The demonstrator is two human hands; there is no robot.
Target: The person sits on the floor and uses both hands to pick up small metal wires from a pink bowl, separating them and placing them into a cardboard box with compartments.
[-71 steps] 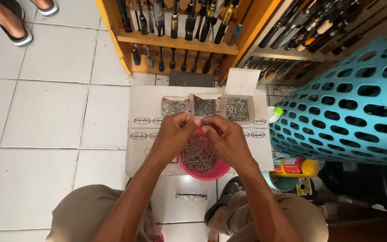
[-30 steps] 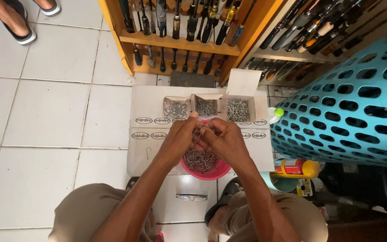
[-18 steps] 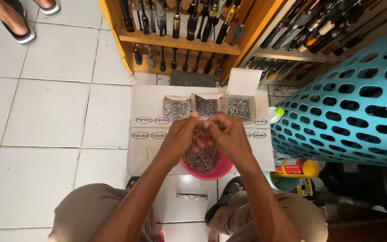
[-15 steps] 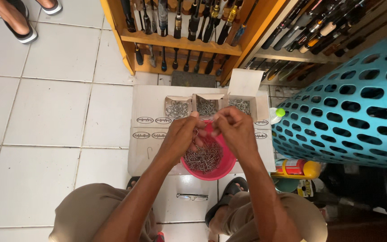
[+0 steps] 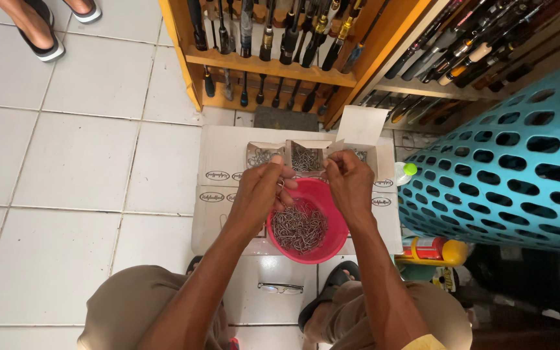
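Fish hooks are handled over a pink bowl (image 5: 332, 243) on flattened cardboard (image 5: 218, 162).

The left hand (image 5: 259, 194) is held at the bowl's near-left rim, fingers curled and pinched on what seems to be a single hook, too small to confirm. The right hand (image 5: 350, 181) is held over the far-right rim, fingertips closed; whether anything is gripped cannot be told. A heap of hooks (image 5: 299, 228) is seen inside the bowl, with three small open boxes (image 5: 304, 155) just beyond and a blue perforated basket (image 5: 507, 168) to the right.

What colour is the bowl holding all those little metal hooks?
Pink-red; the bowl shows clearly in the head view.
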